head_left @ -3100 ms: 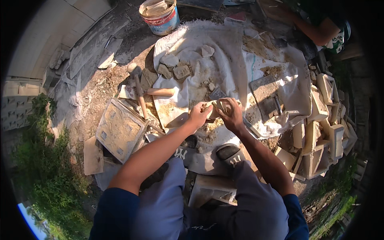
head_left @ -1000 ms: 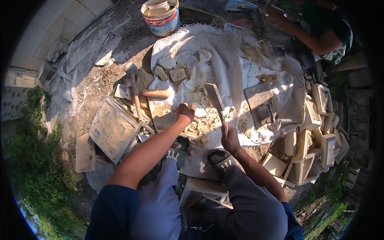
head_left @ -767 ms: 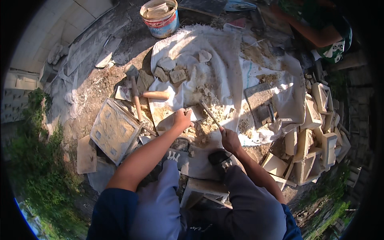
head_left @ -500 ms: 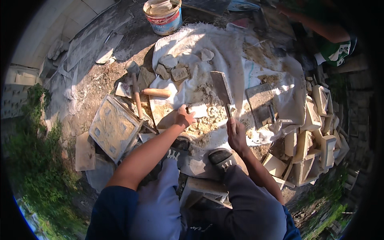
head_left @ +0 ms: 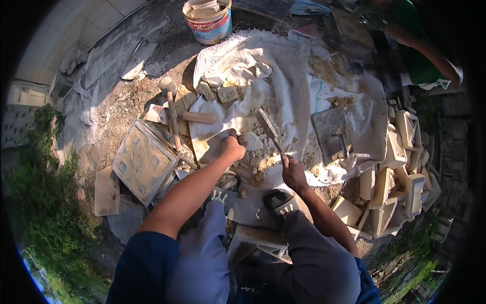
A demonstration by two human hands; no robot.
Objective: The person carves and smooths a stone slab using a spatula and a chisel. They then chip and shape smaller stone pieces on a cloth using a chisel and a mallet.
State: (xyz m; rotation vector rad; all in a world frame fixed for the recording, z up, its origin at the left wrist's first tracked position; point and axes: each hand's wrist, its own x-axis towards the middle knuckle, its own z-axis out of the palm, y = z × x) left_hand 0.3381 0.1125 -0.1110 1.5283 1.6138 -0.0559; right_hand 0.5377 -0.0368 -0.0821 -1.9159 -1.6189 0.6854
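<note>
My right hand [head_left: 293, 171] is wrapped round the handle of a cleaver-like flat-bladed tool [head_left: 267, 125], whose blade points up and to the left over the cloth. My left hand [head_left: 234, 148] is closed, its curled fingers at the left edge of a pale stone chunk [head_left: 251, 140]; the fingertips are partly hidden. Broken stone crumbs [head_left: 253, 158] lie just below the chunk, on a white woven cloth [head_left: 291, 96]. A mallet [head_left: 172, 111] with a wooden handle lies left of my left hand, beside a loose wooden handle [head_left: 199, 117].
Larger stones [head_left: 228, 93] lie farther up the cloth. A hammer [head_left: 343, 144] rests by a flat slab [head_left: 329, 129]. Pale hollow blocks [head_left: 385, 187] are piled at right, and a square slab [head_left: 143, 161] lies at left. A bucket [head_left: 208, 23] stands behind; another person's arm [head_left: 425, 50] shows far right.
The blade has come down and left, nearer the stone chunk. My left hand has shifted slightly, its fingers more curled. The other person's arm has moved, and light now falls on the mallet head.
</note>
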